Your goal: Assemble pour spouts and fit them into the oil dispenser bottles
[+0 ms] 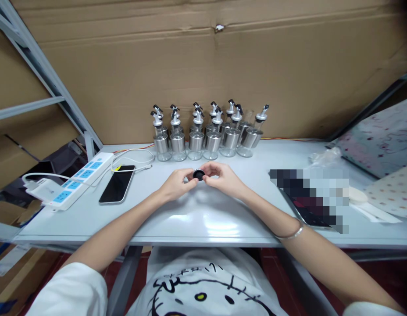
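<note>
Over the middle of the table, a small round black piece (198, 174) with a thin pale rim is pinched between both hands. Thumb and fingers of my left hand (177, 184) close on its left side. My right hand (223, 179) grips its right side, with the fingertips curled over the far edge. Just beyond the hands stand several glass bottles (196, 142) with metal sleeves, in two rows. Most carry silver pourer spouts with black flip caps. The rightmost bottle (252, 138) looks tilted to the right in this view.
To the left lie a phone (116, 186) and a white power strip (81, 180) with a plugged-in charger (45, 189) and white cable (134, 152). A dark, partly blurred-out flat object (305, 202) lies right. Cardboard (203, 66) walls the back; patterned fabric (381, 136) hangs right.
</note>
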A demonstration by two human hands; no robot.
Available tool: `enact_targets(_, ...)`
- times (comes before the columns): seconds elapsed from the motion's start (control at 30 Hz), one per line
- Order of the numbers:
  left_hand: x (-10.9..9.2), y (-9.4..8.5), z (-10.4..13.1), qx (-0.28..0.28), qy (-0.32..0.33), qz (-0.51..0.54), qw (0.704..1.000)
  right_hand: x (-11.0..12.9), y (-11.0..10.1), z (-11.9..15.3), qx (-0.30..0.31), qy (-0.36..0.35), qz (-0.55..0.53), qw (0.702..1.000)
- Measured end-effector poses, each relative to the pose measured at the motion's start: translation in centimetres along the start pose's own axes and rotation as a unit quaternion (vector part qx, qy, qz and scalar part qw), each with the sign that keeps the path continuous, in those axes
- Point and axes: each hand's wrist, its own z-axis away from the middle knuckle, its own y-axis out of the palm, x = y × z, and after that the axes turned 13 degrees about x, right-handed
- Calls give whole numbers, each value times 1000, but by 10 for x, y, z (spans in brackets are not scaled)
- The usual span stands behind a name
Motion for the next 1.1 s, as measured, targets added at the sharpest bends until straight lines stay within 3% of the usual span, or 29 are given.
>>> enact_targets(0.4, 3, 3, 0, -26, 10, -21, 999, 6, 3, 3, 15, 2, 22, 1000)
enact_targets(0.73, 1, 2, 0, -81, 66, -124, 987, 4, 3, 1, -1, -18, -8, 1000)
enact_targets(0.87, 7, 5, 0, -112, 89, -60, 988, 2, 2, 0, -40, -30, -21, 999)
enact_targets(0.97, 13, 5, -2, -120, 126, -12, 985, 1, 2, -2, -34, -53, -31, 997)
enact_targets(1.1, 18, 2, -5, -115, 173, -36, 978, 1, -5, -4, -26, -74, 9, 997)
